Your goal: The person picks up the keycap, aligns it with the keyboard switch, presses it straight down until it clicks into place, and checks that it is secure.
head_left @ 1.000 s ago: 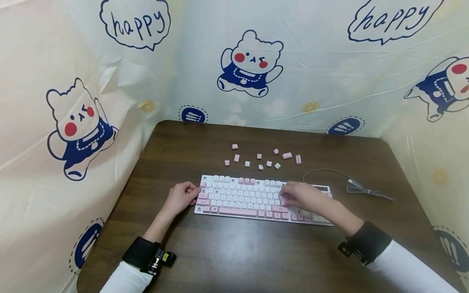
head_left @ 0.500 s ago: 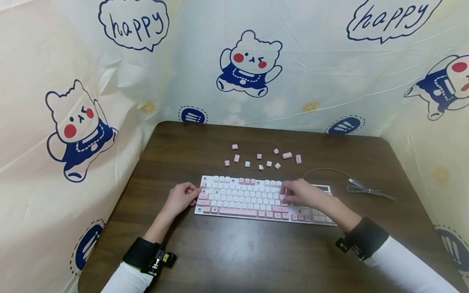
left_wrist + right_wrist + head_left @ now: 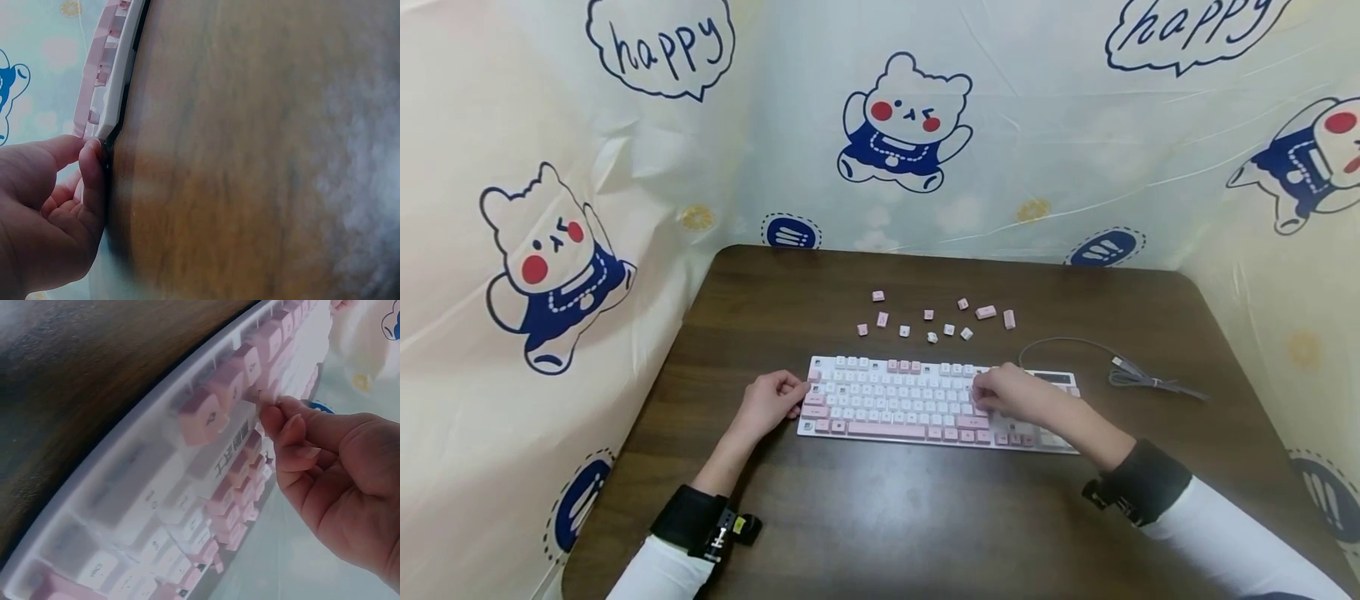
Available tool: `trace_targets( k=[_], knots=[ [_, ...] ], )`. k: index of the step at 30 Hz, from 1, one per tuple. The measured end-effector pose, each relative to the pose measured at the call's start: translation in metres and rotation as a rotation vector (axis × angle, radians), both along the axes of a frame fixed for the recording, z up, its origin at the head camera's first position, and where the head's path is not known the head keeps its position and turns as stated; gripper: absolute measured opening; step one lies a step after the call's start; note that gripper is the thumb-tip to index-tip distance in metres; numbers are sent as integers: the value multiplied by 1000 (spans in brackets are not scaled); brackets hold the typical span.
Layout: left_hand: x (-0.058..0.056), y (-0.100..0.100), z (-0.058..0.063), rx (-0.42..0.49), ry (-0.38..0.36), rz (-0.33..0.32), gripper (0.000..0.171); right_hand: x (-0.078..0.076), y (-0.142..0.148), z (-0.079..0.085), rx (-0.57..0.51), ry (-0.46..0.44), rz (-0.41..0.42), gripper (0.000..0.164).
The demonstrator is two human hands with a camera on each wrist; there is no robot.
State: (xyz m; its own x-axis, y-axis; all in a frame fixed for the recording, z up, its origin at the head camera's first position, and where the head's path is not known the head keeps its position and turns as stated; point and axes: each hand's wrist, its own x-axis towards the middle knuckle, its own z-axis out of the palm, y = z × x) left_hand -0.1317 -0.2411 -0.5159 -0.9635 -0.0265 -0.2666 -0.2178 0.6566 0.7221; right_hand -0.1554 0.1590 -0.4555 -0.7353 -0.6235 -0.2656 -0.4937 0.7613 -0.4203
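Observation:
A white and pink keyboard [image 3: 887, 432] lies across the table under both hands. My left hand [image 3: 771, 400] holds its left end; the left wrist view shows thumb and a finger at the keyboard's corner [image 3: 110, 119]. My right hand [image 3: 1015, 393] is over the right part of the keyboard, hiding some keys. In the right wrist view its thumb and forefinger pinch a pink keycap [image 3: 269, 397], seated among the other keys and largely covered by the fingertips. The remaining fingers of that hand [image 3: 350, 469] are curled in.
Several loose pink and white keycaps [image 3: 986, 312] are scattered on the brown table [image 3: 880, 517] behind the keyboard. A bundled grey cable [image 3: 1138, 379] lies to the right. A printed cloth [image 3: 1037, 125] hangs around the table's back and sides.
The right fingers have closed together and shifted slightly at the keys near the keyboard's right part. My left hand keeps its place; the head view has tilted slightly.

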Motion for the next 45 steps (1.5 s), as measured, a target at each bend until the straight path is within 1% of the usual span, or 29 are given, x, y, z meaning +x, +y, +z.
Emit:
trace_targets(
  k=[4, 8, 12, 15, 22, 23, 29, 36, 42, 45],
  knots=[
    [1, -1, 2, 1, 2, 9, 28, -1, -4, -2, -1, -1, 9, 9],
    [1, -1, 1, -2, -17, 13, 28, -1, -8, -4, 17, 0, 25, 14],
    [1, -2, 0, -8, -9, 7, 29, 1, -10, -3, 38, 1, 13, 16],
    [1, -2, -1, -5, 0, 16, 28, 2, -10, -3, 37, -7, 1, 15],
    [2, -1, -2, 23, 24, 3, 29, 3, -4, -6, 36, 13, 32, 12],
    [3, -1, -3, 22, 24, 3, 29, 4, -3, -6, 29, 6, 31, 11],
    [3, -1, -5, 19, 25, 3, 29, 3, 0, -6, -2, -3, 41, 9],
    [0, 0, -3, 11, 11, 4, 29, 2, 5, -6, -13, 20, 53, 8],
    [1, 0, -2, 14, 5, 4, 30, 4, 10, -4, -33, 37, 69, 5],
    [0, 0, -1, 19, 6, 2, 30, 5, 14, -2, -52, 31, 71, 6]
  ],
)
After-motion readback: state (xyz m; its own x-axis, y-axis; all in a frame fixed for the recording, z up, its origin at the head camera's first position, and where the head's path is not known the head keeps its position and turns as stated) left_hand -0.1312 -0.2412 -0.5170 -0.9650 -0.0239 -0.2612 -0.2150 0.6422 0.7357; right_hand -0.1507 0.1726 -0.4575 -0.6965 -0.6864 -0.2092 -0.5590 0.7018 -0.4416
